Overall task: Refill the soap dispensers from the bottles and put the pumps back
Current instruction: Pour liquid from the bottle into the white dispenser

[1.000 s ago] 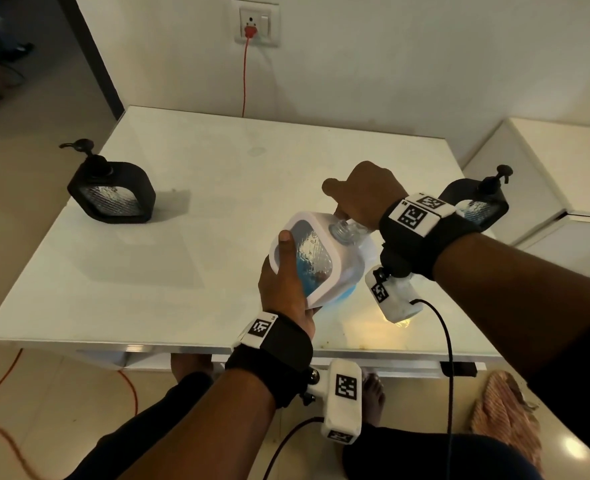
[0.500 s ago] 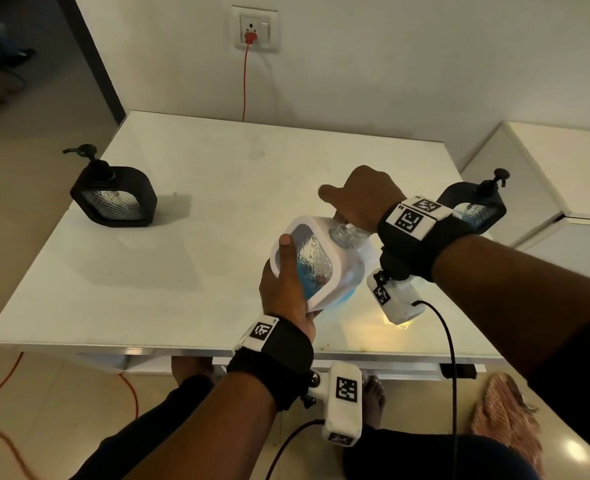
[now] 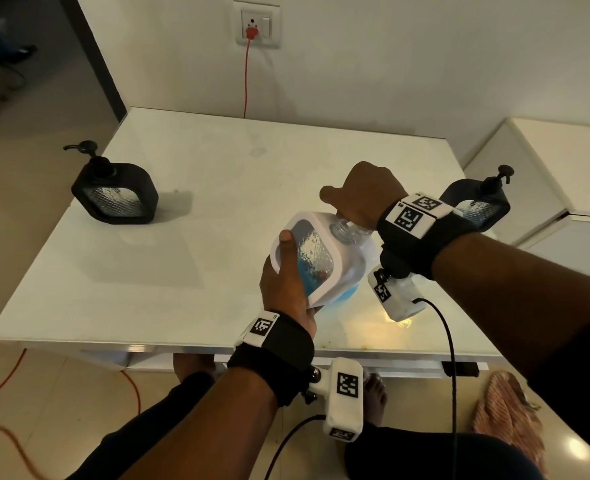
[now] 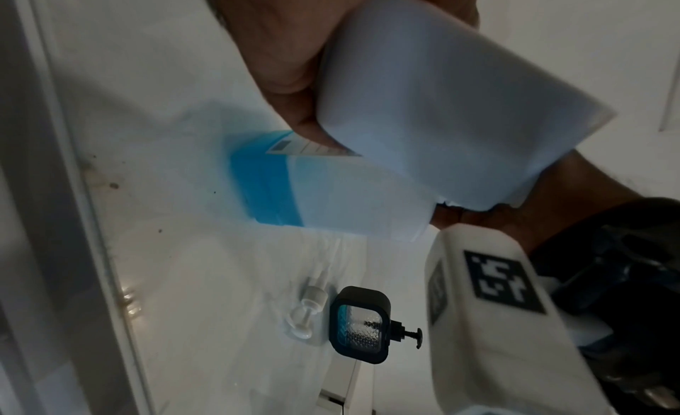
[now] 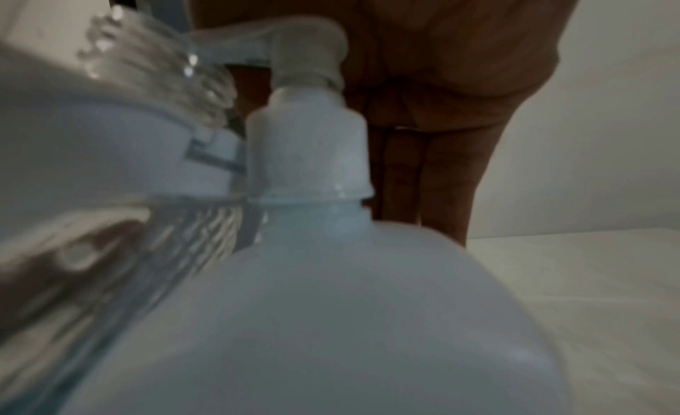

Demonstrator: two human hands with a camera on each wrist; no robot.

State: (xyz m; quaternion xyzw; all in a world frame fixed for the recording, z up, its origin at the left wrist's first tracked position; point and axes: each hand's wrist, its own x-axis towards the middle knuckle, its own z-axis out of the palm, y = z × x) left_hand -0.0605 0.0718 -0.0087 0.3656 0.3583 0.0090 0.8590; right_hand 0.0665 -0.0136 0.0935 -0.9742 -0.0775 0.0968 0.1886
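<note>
A glossy white rectangular tabletop (image 3: 189, 237) stands against a white wall (image 3: 390, 64), where a red cord (image 3: 246, 81) hangs from a plugged wall socket (image 3: 258, 25); cream floor tiles (image 3: 26, 188) lie to the left and a low white cabinet (image 3: 563, 161) stands off the right edge. Near the front edge, the person's left hand (image 3: 286, 282) is wrapped around a white-framed, clear-windowed square soap dispenser (image 3: 312, 261), tilted and lifted, its open threaded glass neck pointing toward the right hand. Blue liquid pools in its lower part. Just behind it, a translucent white plastic refill bottle (image 4: 331, 194) with blue soap at its bottom leans in, its white pump nozzle (image 5: 309, 72) at the dispenser's neck. The right hand (image 3: 366, 194) is closed over that bottle's top, fingers curled down around the pump head. At the left edge sits a black-framed square dispenser (image 3: 115, 194) with its black pump in place, nearly drained. A second black-framed dispenser (image 3: 473, 206), pump on and blue liquid showing, stands at the right edge. Beside it, in the left wrist view, a loose white pump (image 4: 309, 313) lies flat on the tabletop.
</note>
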